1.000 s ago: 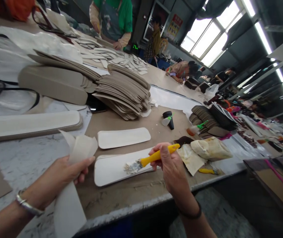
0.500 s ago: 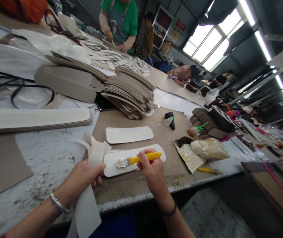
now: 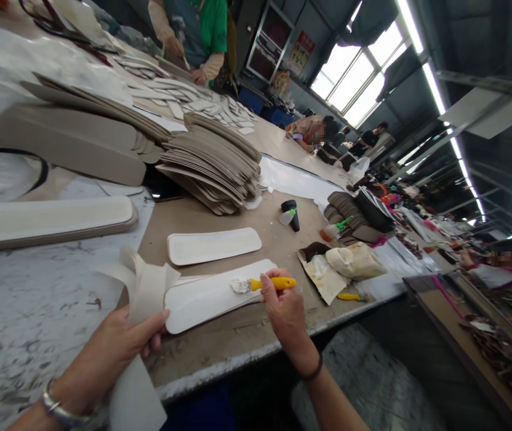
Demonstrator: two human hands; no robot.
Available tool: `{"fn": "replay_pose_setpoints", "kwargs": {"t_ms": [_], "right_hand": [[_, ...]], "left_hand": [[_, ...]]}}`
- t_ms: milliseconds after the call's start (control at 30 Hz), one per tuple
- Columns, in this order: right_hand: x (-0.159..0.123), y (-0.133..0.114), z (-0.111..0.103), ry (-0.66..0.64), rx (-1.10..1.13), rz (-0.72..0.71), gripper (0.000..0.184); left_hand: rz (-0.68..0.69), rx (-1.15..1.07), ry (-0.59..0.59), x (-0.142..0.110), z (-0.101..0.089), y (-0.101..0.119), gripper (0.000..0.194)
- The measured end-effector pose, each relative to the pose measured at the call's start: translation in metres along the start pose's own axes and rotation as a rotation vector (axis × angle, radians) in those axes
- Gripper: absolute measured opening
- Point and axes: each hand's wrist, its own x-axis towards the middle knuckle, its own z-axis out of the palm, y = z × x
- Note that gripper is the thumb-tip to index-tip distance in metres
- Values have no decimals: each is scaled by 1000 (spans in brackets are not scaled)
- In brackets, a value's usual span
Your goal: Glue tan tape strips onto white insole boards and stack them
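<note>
My right hand [image 3: 285, 308] grips the yellow handle of a paintbrush [image 3: 274, 284]. Its bristles, coated in white paste, lie over a long white panel with rounded ends [image 3: 213, 296]. More panels show beneath that one in a small stack. My left hand [image 3: 125, 338] is closed around several off-white curled strips [image 3: 142, 290], which hang down past the table edge. The left thumb tip touches the panel's left end. A second white panel [image 3: 213, 246] lies flat just behind the stack.
Fanned grey-brown panels [image 3: 215, 161] stand behind, with another pile [image 3: 72, 140] to their left. At right are a small bottle [image 3: 288, 216], a paste-stained bag [image 3: 354, 262] and a second yellow brush [image 3: 350, 296]. A co-worker in green [image 3: 213, 30] works across the table.
The view has turned right, so things appear shifted left. The brush has moved right along the panel, and the panel's right end has swung away from me. Both hands keep their hold.
</note>
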Motion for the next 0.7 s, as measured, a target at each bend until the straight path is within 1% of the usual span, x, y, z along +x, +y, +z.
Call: {"fn": "replay_pose_setpoints", "kwargs": {"t_ms": [67, 133, 233, 300, 400, 500, 600, 700], "right_hand": [[4, 7, -11, 54, -93, -52, 26], [8, 10, -21, 98, -162, -102, 24], [10, 9, -35, 141, -238, -175, 21], [10, 6, -40, 158, -271, -238, 17], [6, 4, -37, 145, -308, -371, 12], [-5, 3, -26, 54, -377, -491, 13], [-16, -2, -20, -43, -367, -543, 12], [-17, -3, -25, -25, -369, -566, 9]], "left_hand": [[-33, -12, 1, 2, 0, -4, 47], [-37, -8, -6, 5, -1, -10, 47], [-28, 24, -5, 13, -3, -21, 47], [-34, 37, -29, 20, -4, -29, 49], [-9, 3, -24, 25, -5, -37, 52], [28, -31, 9, 23, -3, -37, 49], [49, -60, 20, 21, -1, -38, 41], [104, -1, 22, 28, -1, -46, 40]]}}
